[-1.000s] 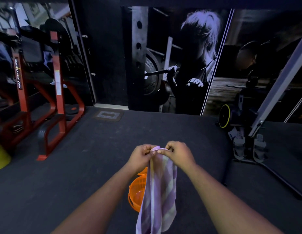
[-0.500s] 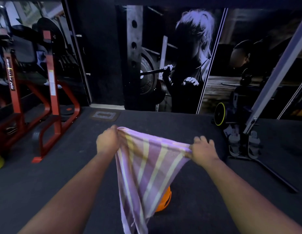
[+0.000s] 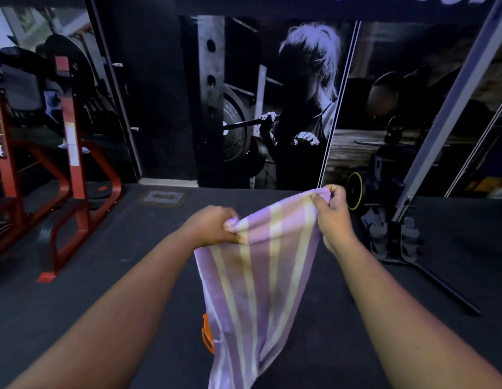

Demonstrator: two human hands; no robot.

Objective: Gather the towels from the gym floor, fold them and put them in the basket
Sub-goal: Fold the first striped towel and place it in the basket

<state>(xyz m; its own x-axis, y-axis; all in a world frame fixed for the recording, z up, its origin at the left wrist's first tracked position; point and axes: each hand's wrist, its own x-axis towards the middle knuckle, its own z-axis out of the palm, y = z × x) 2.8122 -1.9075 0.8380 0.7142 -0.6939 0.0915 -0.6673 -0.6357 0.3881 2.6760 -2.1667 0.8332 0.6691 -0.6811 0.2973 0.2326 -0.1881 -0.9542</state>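
Observation:
A purple towel (image 3: 258,282) with pale yellow stripes hangs in front of me, held up by its top edge. My left hand (image 3: 213,227) grips the left top corner, bunched in its fingers. My right hand (image 3: 332,214) pinches the right top corner and sits higher than the left, so the top edge slopes up to the right. Behind the hanging towel, only a sliver of the orange basket (image 3: 207,335) shows on the floor; the rest is hidden.
Dark rubber gym floor (image 3: 118,276) all around. A red weight rack (image 3: 73,175) stands at the left. A grey machine frame with foot plates (image 3: 395,237) stands at the right, its base bar running along the floor. A wall mural is ahead.
The towel went from bunched between close hands to spread wide. Since half a second ago my right hand has risen and my hands have drawn somewhat closer; the towel now covers most of the basket.

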